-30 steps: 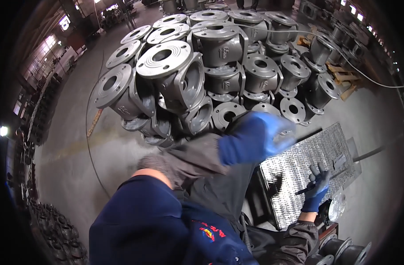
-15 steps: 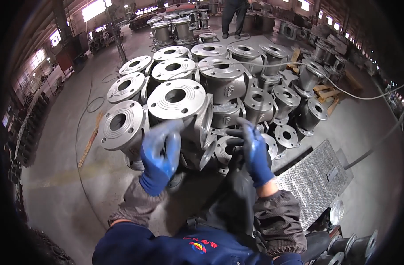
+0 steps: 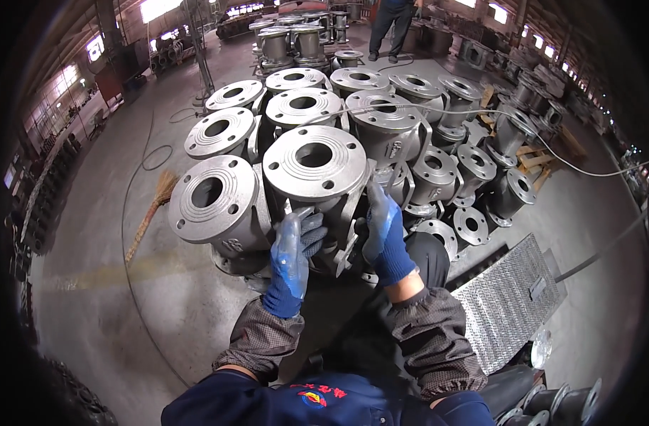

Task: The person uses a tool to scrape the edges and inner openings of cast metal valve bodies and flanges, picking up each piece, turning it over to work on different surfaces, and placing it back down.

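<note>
A grey cast-metal valve body with a round, bolt-holed top flange stands at the front of a stacked group. My left hand, in a blue coated glove, is at its lower front, open, with fingers slightly bent toward the casting. My right hand, gloved alike, is by its right side flange, open, with the fingers apart and partly hidden. Whether either hand touches the metal I cannot tell. To the left stands another flanged valve body; a further one is behind on the right.
A thin cable runs across the castings. A broom lies on the floor to the left. A textured metal plate is at the right, and more flanged castings lie at the lower right. A person stands at the back.
Both hands have moved closer to the front valve body: the left to the right and the right to the left. The view has shifted slightly, so the castings appear farther right.
</note>
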`<action>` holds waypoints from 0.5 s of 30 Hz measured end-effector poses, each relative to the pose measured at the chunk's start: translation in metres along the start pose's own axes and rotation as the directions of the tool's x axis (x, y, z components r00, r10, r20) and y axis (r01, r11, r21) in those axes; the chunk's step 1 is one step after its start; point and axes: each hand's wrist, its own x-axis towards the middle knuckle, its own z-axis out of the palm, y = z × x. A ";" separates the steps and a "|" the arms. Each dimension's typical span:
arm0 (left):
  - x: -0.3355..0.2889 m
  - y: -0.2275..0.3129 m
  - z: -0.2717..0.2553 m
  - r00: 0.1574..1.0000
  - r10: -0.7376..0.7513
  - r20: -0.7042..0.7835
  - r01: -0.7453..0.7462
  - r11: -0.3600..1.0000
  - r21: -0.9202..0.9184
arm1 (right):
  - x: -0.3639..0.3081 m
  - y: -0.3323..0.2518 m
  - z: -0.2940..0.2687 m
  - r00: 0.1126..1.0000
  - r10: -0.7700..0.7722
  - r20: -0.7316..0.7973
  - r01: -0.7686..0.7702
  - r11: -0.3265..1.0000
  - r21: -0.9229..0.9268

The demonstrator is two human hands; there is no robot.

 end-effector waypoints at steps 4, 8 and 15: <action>0.000 -0.006 -0.007 0.995 0.086 0.044 -0.087 0.996 0.003 | -0.016 -0.022 -0.007 0.954 0.297 -0.040 -0.252 0.868 0.429; -0.001 0.008 0.003 0.982 0.068 0.179 -0.052 0.994 -0.093 | -0.036 -0.035 -0.035 0.954 0.272 -0.128 -0.243 0.948 0.205; 0.013 -0.013 -0.023 0.935 0.315 0.165 -0.346 0.912 0.221 | -0.060 -0.022 -0.062 0.955 0.218 -0.200 -0.202 0.975 0.098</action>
